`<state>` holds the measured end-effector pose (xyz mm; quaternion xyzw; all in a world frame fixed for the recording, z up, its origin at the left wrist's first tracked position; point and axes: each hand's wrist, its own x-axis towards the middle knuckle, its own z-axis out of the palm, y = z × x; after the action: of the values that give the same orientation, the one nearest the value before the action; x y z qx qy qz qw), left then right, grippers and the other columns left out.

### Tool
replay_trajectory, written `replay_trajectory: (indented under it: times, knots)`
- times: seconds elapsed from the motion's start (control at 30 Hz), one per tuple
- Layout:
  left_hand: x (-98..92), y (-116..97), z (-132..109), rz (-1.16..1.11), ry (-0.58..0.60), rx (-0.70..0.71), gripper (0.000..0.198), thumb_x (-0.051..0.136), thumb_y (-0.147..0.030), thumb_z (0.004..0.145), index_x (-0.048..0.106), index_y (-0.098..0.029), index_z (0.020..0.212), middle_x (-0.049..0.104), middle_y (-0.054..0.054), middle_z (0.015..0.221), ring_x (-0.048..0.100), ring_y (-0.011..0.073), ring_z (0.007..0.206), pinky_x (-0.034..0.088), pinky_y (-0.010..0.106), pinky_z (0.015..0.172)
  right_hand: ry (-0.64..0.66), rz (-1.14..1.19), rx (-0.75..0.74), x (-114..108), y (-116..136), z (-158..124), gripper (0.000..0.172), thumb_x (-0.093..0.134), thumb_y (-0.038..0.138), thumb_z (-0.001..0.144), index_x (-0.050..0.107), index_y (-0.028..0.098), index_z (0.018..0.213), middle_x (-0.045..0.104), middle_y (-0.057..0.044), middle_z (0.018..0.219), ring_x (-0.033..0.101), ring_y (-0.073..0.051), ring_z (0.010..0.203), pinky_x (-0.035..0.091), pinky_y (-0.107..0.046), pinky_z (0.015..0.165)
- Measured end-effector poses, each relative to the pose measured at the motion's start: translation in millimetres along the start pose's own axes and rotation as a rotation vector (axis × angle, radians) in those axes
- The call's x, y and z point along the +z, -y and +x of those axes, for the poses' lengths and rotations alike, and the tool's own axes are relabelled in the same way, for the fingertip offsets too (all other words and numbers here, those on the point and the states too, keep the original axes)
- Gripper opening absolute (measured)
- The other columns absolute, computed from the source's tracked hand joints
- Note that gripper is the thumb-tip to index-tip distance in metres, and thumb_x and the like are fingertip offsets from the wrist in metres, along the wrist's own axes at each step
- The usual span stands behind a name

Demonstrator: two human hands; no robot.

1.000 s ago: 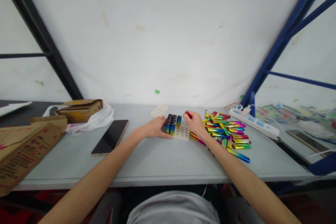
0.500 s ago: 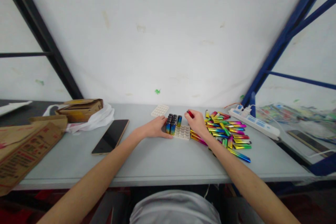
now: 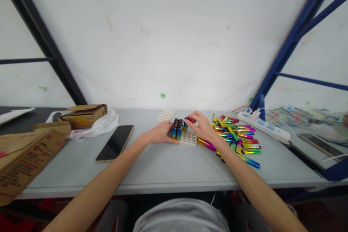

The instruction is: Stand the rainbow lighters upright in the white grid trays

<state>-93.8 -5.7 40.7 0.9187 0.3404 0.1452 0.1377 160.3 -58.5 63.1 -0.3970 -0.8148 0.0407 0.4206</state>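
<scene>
Red cylinder point(image 3: 191, 120) sits pinched in the fingertips of the right grip point(image 3: 200, 127) — narrow, closed on it — with its long axis mostly hidden by the fingers, so whether it stands upright or leans cannot be told. Just beside those fingertips a blue-gold cylinder point(image 3: 185, 128) stands upright in the pale tray point(image 3: 189, 138); whether the two touch is unclear. The tray's visible cups lie below the right grip and toward the person, nearer to it than to the left grip point(image 3: 162, 133). That one sits around the left side of a block of dark-topped upright cylinders point(image 3: 177, 130), thumb at the near edge — clasping or merely resting, the view does not show. Loose shiny tubes point(image 3: 233, 133) lie right of the right grip, flat on the desk point(image 3: 174, 166), their long axes pointing various ways.
</scene>
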Motion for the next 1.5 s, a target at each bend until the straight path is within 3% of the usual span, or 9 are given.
replay_trajectory:
  times: [0.17, 0.37, 0.6, 0.77, 0.97, 1.07, 1.2, 1.33, 1.5]
  knots:
    - [-1.8, -2.8, -0.6, -0.004, 0.011, 0.002, 0.066, 0.083, -0.072, 0.071, 0.068, -0.019, 0.107, 0.07, 0.011, 0.107, 0.066, 0.0333, 0.101, 0.055, 0.043, 0.093, 0.115, 0.027, 0.07, 0.8, -5.4, -2.0, 0.024, 0.064, 0.041, 0.104, 0.073, 0.02, 0.1, 0.067, -0.001, 0.077, 0.06, -0.017, 0.07, 0.045, -0.029, 0.072]
    - [-3.3, -5.5, -1.0, 0.002, 0.023, -0.005, 0.065, 0.082, -0.071, 0.072, 0.068, -0.018, 0.107, 0.07, 0.011, 0.108, 0.067, 0.0337, 0.101, 0.054, 0.043, 0.093, 0.2, 0.063, 0.109, 2.3, -8.2, -3.9, 0.013, 0.069, 0.032, 0.099, 0.069, 0.021, 0.105, 0.068, 0.002, 0.074, 0.061, -0.016, 0.066, 0.044, -0.027, 0.069]
    - [-1.4, -2.4, 0.2, -0.016, 0.025, -0.006, 0.067, 0.082, -0.072, 0.072, 0.067, -0.018, 0.11, 0.069, 0.012, 0.108, 0.066, 0.0334, 0.1, 0.055, 0.045, 0.093, 0.169, 0.073, 0.12, -3.8, -5.7, -2.9, 0.025, 0.066, 0.042, 0.102, 0.067, 0.022, 0.117, 0.071, 0.001, 0.078, 0.065, -0.017, 0.07, 0.047, -0.027, 0.07]
    - [-2.2, -3.4, 0.7, 0.005, 0.022, -0.009, 0.068, 0.081, -0.075, 0.07, 0.066, -0.018, 0.104, 0.069, 0.012, 0.107, 0.066, 0.0342, 0.1, 0.055, 0.045, 0.093, 0.113, -0.165, 0.162, -25.0, -19.7, 0.5, 0.024, 0.054, 0.035, 0.108, 0.072, 0.019, 0.106, 0.076, -0.006, 0.087, 0.069, -0.02, 0.078, 0.05, -0.031, 0.079]
    - [-3.4, -4.7, 0.1, 0.014, 0.02, -0.014, 0.067, 0.081, -0.076, 0.069, 0.065, -0.019, 0.101, 0.069, 0.01, 0.105, 0.066, 0.0326, 0.099, 0.055, 0.043, 0.093, 0.492, -0.327, 0.289, -52.0, -56.3, -10.9, 0.017, 0.071, 0.03, 0.096, 0.079, 0.016, 0.099, 0.081, -0.012, 0.098, 0.073, -0.025, 0.091, 0.052, -0.034, 0.086]
    - [-3.2, -4.4, 0.5, 0.024, 0.017, -0.022, 0.067, 0.081, -0.078, 0.068, 0.065, -0.02, 0.098, 0.069, 0.01, 0.104, 0.065, 0.032, 0.097, 0.055, 0.042, 0.091, 0.568, -0.251, 0.372, -55.2, -65.6, -16.5, 0.01, 0.075, 0.025, 0.09, 0.081, 0.018, 0.095, 0.083, -0.011, 0.096, 0.075, -0.026, 0.087, 0.053, -0.033, 0.081]
    - [-3.4, -4.5, 1.1, 0.021, 0.02, -0.03, 0.068, 0.082, -0.077, 0.067, 0.065, -0.02, 0.099, 0.069, 0.011, 0.105, 0.066, 0.0328, 0.097, 0.056, 0.044, 0.092, 0.531, -0.179, 0.452, -51.6, -69.5, -19.0, 0.004, 0.08, 0.022, 0.085, 0.079, 0.02, 0.082, 0.083, -0.01, 0.088, 0.076, -0.025, 0.08, 0.054, -0.033, 0.074]
    - [-4.2, -5.2, 0.7, 0.006, 0.017, -0.028, 0.068, 0.082, -0.077, 0.067, 0.065, -0.02, 0.1, 0.069, 0.011, 0.106, 0.066, 0.0331, 0.097, 0.056, 0.045, 0.092, 0.468, -0.219, 0.451, -45.8, -72.2, -19.7, 0.015, 0.088, 0.026, 0.081, 0.074, 0.02, 0.082, 0.08, -0.009, 0.083, 0.072, -0.023, 0.075, 0.054, -0.032, 0.073]
    - [-4.8, -5.5, 0.3, 0.023, 0.027, -0.028, 0.067, 0.082, -0.076, 0.069, 0.066, -0.019, 0.101, 0.069, 0.011, 0.107, 0.066, 0.0335, 0.099, 0.055, 0.043, 0.092, 0.315, -0.216, 0.345, -40.5, -70.5, -14.8, 0.008, 0.08, 0.018, 0.087, 0.072, 0.018, 0.09, 0.078, -0.01, 0.094, 0.073, -0.024, 0.09, 0.056, -0.037, 0.088]
